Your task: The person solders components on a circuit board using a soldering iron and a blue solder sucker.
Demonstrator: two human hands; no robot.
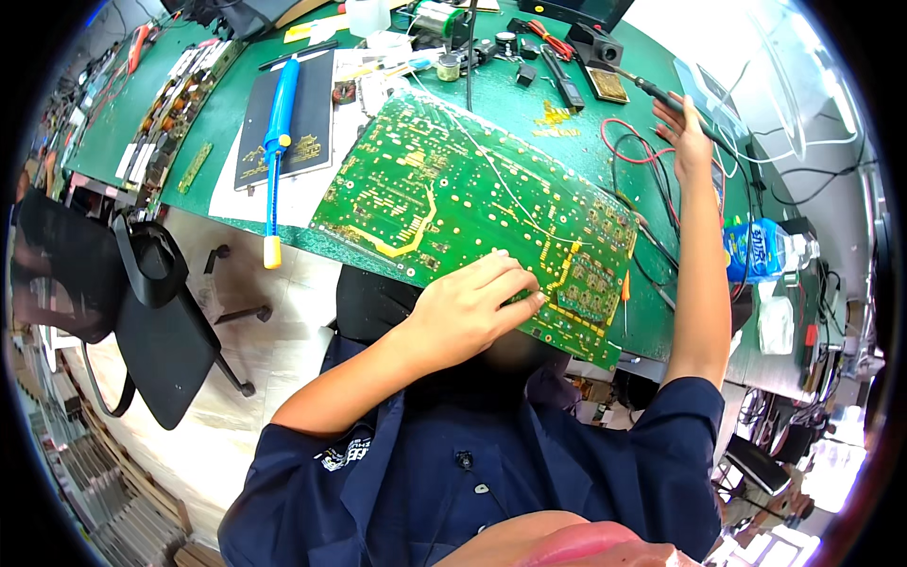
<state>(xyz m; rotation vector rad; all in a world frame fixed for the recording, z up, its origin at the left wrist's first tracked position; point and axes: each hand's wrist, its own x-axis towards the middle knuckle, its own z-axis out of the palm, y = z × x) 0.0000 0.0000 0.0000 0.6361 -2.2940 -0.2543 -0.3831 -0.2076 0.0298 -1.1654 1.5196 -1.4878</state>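
A large green circuit board with gold pads and a thin pale wire across it lies at an angle over the table's front edge. My left hand grips its lower edge, fingers curled on the top face. Up at the right, my right hand holds the dark handle of a soldering iron, whose metal end points toward an iron stand with a sponge tray. Red and black leads run beside the board's right side.
The green table holds a blue solder sucker on a dark notebook, a solder spool, component strips at left, and a blue-labelled bottle at right. A black chair stands at lower left.
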